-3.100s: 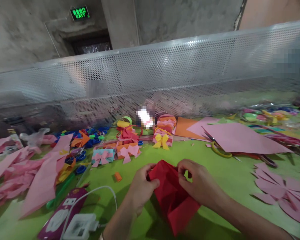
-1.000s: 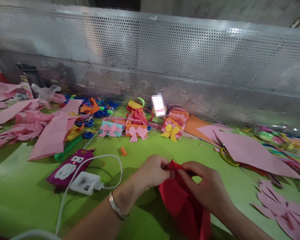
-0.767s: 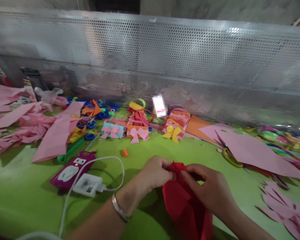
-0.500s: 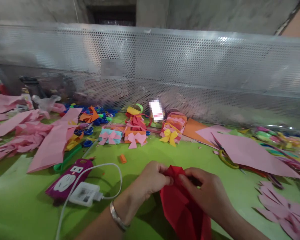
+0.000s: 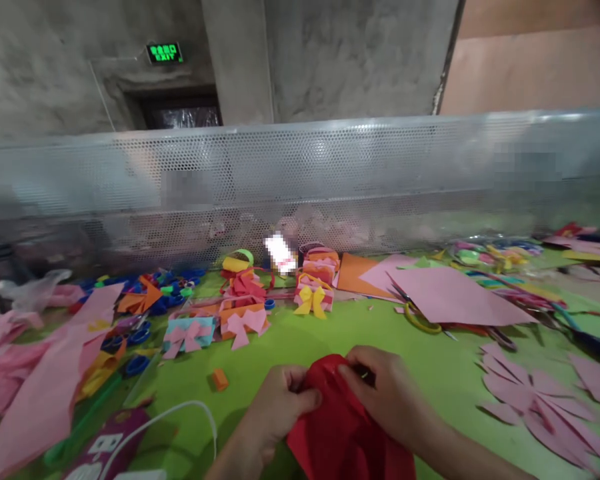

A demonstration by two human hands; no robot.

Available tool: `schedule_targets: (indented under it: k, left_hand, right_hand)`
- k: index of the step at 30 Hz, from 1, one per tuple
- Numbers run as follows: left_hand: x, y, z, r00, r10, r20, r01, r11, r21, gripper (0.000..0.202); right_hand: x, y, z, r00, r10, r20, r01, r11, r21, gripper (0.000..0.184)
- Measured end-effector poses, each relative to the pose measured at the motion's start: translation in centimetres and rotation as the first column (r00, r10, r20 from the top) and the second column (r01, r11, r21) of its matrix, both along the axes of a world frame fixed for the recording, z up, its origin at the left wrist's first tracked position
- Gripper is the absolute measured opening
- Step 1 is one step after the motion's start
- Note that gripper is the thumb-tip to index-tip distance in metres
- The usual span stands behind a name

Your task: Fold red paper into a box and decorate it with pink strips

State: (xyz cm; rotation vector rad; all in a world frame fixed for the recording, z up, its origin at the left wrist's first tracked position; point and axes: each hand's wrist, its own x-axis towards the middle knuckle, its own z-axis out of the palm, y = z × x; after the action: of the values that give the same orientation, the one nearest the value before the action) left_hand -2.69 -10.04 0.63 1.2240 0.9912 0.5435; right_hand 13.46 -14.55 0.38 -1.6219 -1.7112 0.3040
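Note:
A folded red paper piece (image 5: 337, 433) lies low in the middle of the green table (image 5: 445, 373). My left hand (image 5: 280, 403) pinches its upper left part, thumb on top and fingers curled under. My right hand (image 5: 385, 393) grips its upper right part, fingers bent over the top fold. The two hands almost meet at the paper's top. The paper's lower end runs out of the bottom of the view.
Small paper gift boxes with bows (image 5: 243, 320) stand behind the hands. Pink sheets (image 5: 450, 293), yellow-handled scissors (image 5: 423, 320) and a cut pink flower shape (image 5: 530, 393) lie right. Pink scraps (image 5: 40, 380) and a purple power strip (image 5: 105, 447) lie left. A perforated metal screen (image 5: 330, 180) closes the back.
The view has tilted up, so the wall and exit sign show again. Both hands keep hold of the red paper and sit lower in the view, working its top fold.

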Motion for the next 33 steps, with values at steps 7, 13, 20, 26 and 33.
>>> schedule_targets:
  k: [7,13,20,26,33]
  left_hand:
    - [-0.6,0.4,0.1,0.994,-0.057,-0.090,0.063,0.996,0.064,0.022]
    - [-1.0,0.5,0.9,0.984,-0.026,-0.176,0.040,0.996,0.078,0.026]
    - [-0.5,0.1,1.4,0.985,-0.037,-0.166,0.054,0.993,0.103,0.018]
    - [-0.3,-0.1,1.2,0.991,-0.084,-0.102,0.090,0.995,0.054,0.027]
    - [-0.1,-0.2,1.4,0.991,0.038,-0.131,-0.039,0.999,-0.009,0.040]
  right_hand:
    - [0.1,0.6,0.0,1.000,0.003,-0.015,-0.003,1.000,0.010,0.017]
    - [0.7,0.9,-0.2,0.999,0.016,-0.031,-0.015,1.000,0.021,0.015]
    - [0.5,0.6,-0.5,0.988,0.126,-0.087,-0.133,0.988,-0.077,0.013]
    - [0.7,0.4,-0.4,0.964,0.199,-0.175,-0.214,0.974,-0.073,0.022]
    - [1.1,0.3,1.6,0.932,0.217,-0.290,-0.281,0.939,-0.198,0.025]
